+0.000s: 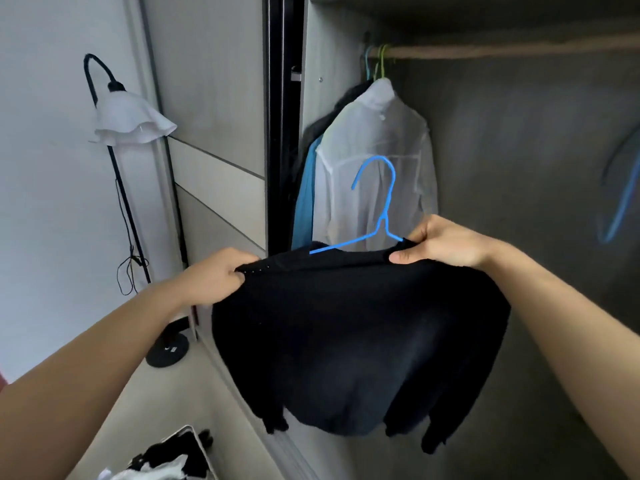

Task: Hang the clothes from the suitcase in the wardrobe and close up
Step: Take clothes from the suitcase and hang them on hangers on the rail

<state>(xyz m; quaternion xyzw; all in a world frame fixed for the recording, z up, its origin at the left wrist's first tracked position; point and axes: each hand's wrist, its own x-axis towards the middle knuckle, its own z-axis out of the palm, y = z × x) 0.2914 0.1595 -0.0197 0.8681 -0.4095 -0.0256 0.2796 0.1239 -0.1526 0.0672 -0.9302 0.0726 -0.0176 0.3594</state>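
While the black top (346, 341) is hanging in front of the open wardrobe (519, 150), below the rail (502, 50) and towards its left end, the person is working it onto the blue hanger (384, 206). The left hand (221, 271) is pinching the left end of the neckline with curled fingers. The right hand (440, 242) is gripping the other end, where the hanger's right arm is disappearing into the cloth. The hanger's left arm is lying bare on top of the fabric, so I judge the garment to be only half seated.

To do this well, the left hand should be stretching the neck opening wide and drawing it over that bare arm. The right should be steadying wire and cloth together so the seated side is not slipping out. The hook is pointing up and free, which should make the lift to the rail easy. A white shirt (374, 150) is hanging at the rail's left end, and the bare rail to its right is looking like the sensible spot. More clothes are lying in the suitcase (188, 432) at the lower left, so the task is looking far from finished.
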